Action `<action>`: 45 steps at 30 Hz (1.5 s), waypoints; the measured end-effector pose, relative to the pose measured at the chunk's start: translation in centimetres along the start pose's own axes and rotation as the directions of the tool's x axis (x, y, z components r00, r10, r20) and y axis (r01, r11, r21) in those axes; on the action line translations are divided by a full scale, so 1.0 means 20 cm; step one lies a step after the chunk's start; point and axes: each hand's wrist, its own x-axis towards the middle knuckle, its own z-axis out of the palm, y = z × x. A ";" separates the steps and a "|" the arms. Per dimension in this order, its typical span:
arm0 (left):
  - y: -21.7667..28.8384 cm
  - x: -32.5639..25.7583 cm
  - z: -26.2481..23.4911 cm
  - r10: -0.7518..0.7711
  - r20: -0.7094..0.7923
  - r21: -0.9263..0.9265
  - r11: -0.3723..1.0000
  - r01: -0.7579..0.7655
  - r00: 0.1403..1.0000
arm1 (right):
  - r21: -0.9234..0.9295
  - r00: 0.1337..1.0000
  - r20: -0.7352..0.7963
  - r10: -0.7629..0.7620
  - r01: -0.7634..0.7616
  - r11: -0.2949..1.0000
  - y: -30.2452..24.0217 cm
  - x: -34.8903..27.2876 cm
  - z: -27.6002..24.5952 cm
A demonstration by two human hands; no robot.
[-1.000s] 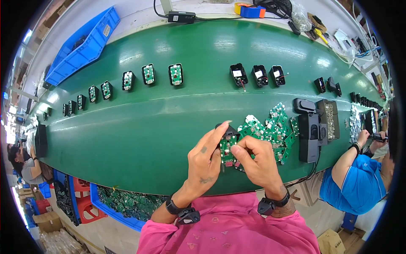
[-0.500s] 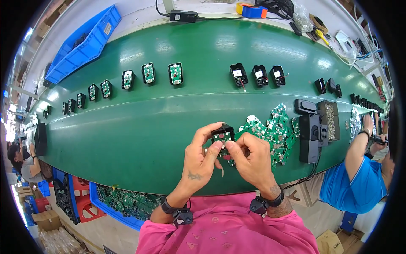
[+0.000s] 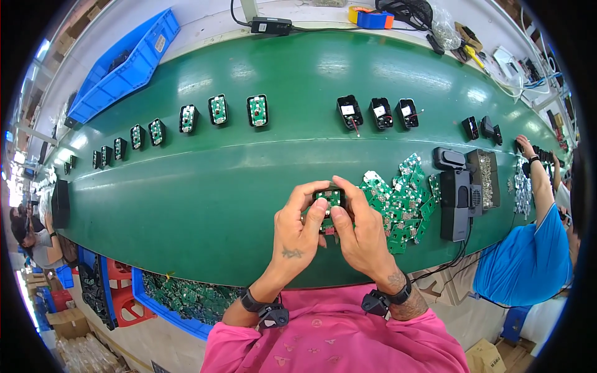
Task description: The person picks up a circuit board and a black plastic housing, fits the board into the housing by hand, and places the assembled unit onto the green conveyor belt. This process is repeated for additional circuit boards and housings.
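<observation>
Both my hands hold one small black housing with a green circuit board (image 3: 329, 198) in it, just above the near edge of the green conveyor belt (image 3: 217, 186). My left hand (image 3: 298, 227) grips its left side and my right hand (image 3: 359, 231) its right side, with both thumbs pressing on the board. A heap of loose green circuit boards (image 3: 404, 199) lies right beside my right hand.
A row of black housings with green boards (image 3: 219, 109) runs along the belt's far left, and three black housings with white parts (image 3: 379, 112) lie far right. A black fixture (image 3: 459, 193) stands right of the heap. A co-worker in blue (image 3: 528, 248) works at right. A blue bin of boards (image 3: 180, 298) sits below the belt.
My hands have drawn the housing and board slightly nearer and closer together, and both thumbs now press on top of the board.
</observation>
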 end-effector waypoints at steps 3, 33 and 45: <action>0.01 0.01 0.00 -0.018 0.035 -0.026 0.999 0.019 0.999 | 0.000 0.999 -0.018 -0.035 0.035 0.999 0.02 0.01 -0.01; -0.04 0.19 0.03 0.200 -0.052 0.125 0.973 -0.193 0.978 | 0.149 0.996 -0.085 -0.036 0.049 0.988 0.11 0.16 -0.02; -0.13 0.99 -0.21 0.084 -0.189 0.577 0.816 0.041 0.978 | -0.527 0.984 0.031 -0.175 0.165 0.834 0.26 -0.31 -0.28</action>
